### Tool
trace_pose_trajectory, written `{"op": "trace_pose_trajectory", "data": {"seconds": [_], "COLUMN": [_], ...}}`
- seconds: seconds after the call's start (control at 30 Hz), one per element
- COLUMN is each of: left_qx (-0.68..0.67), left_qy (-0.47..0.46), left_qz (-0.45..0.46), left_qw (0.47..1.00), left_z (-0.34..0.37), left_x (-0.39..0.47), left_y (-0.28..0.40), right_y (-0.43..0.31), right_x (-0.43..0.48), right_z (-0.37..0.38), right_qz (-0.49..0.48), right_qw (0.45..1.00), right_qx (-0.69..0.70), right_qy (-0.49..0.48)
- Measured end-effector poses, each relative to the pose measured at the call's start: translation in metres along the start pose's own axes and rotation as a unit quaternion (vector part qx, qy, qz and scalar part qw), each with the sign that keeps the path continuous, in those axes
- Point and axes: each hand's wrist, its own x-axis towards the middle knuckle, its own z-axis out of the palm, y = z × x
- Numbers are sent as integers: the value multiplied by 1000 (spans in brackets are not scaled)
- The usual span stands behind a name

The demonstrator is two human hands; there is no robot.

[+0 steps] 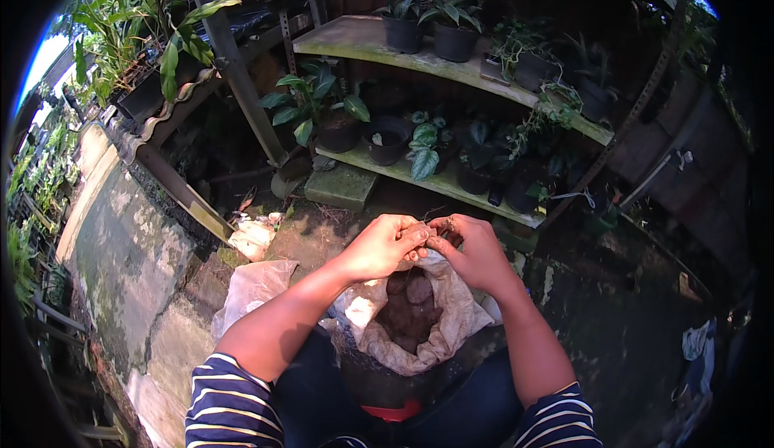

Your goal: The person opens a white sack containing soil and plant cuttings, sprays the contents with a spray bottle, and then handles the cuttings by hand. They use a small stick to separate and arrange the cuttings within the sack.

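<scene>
Both hands meet above the far rim of an open sack (456, 321), whose pale, soiled edge is rolled outward. Inside it lies brown soil (405, 321) with several rounded lumps. My left hand (390, 245) pinches a small brown clump of soil (426, 230) between thumb and fingers. From the other side my right hand (474, 251) grips the same clump, its fingertips dirty. Thin root-like strands stick out near the fingers. The fingers hide much of the clump, so its full shape cannot be made out.
Ahead stands a two-tier shelf (363, 40) with several potted plants (456, 33). A mossy block (341, 185) sits by its lower board. A clear plastic bag (257, 284) lies left of the sack. Something red (393, 412) shows between my knees. A concrete slab (133, 254) runs along the left.
</scene>
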Motion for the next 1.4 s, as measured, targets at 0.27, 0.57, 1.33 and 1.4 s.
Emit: {"op": "trace_pose_trajectory", "data": {"seconds": [0.27,0.57,1.33,1.4], "left_qx": [159,97,100,89], "left_qy": [78,-77,17,0], "left_qz": [66,20,66,41], "left_qw": [982,992,993,995], "left_z": [12,-8,4,0], "left_x": [-5,8,0,2], "left_y": [14,-8,25,23], "right_y": [-4,-10,25,13], "right_x": [-6,-3,-4,-4], "right_z": [4,-2,20,10], "right_qz": [-39,53,29,88], "right_qw": [996,988,996,994], "right_qx": [-75,-125,76,58], "right_qy": [9,-79,47,38]}}
